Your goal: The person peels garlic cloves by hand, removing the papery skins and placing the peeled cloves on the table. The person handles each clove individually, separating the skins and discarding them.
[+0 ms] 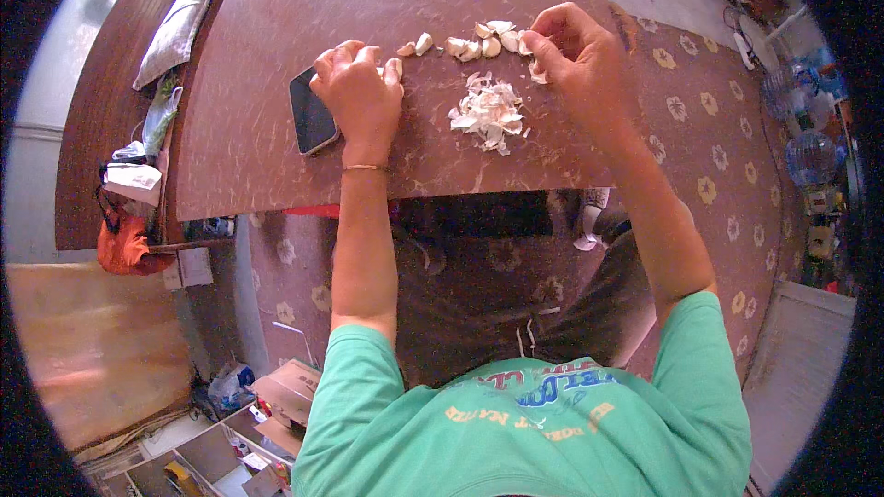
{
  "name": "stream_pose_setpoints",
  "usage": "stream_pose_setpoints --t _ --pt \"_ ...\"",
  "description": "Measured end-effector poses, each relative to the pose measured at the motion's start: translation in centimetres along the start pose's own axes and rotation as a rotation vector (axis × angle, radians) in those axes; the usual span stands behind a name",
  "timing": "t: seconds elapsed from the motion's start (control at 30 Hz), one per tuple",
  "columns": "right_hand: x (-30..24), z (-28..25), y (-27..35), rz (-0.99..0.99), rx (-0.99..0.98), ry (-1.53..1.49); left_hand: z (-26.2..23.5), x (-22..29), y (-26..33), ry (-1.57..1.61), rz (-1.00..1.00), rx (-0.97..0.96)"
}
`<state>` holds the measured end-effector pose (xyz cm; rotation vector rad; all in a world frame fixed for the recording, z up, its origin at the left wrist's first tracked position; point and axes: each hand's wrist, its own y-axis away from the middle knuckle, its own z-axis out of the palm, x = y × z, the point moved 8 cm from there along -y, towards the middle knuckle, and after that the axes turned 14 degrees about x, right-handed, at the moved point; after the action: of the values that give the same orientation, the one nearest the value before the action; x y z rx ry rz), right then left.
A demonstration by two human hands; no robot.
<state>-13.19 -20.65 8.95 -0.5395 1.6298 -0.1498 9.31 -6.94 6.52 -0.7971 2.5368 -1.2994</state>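
Garlic cloves lie in a loose row on the brown marbled table. My right hand is at the row's right end, thumb and forefinger pinched on a garlic clove. At the row's left, my left hand rests on the table with its fingers curled in. A pale bit shows by its thumb, but what the fingers hold, if anything, is hidden. Between my hands, closer to me, sits a heap of papery garlic skins. A dark-screened phone lies partly under my left hand.
The table's near edge runs just in front of my lap. On the left, a wooden bench carries a cushion, bags and an orange cloth. Boxes stand at lower left. Large clear bottles stand at far right beyond the flowered floor covering.
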Motion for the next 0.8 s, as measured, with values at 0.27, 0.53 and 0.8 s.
stream_pose_setpoints --t 0.27,0.53,0.8 --pt "5.2 -2.9 -2.5 0.09 0.06 -0.088 3.3 1.6 -0.4 0.1 0.099 -0.103" --pt "6.3 -4.2 -3.1 0.11 0.097 -0.081 2.2 2.8 -2.4 0.334 0.019 -0.073" --pt "3.3 0.5 1.7 0.079 -0.174 -0.152 -1.0 7.9 1.4 1.126 -0.505 -0.306"
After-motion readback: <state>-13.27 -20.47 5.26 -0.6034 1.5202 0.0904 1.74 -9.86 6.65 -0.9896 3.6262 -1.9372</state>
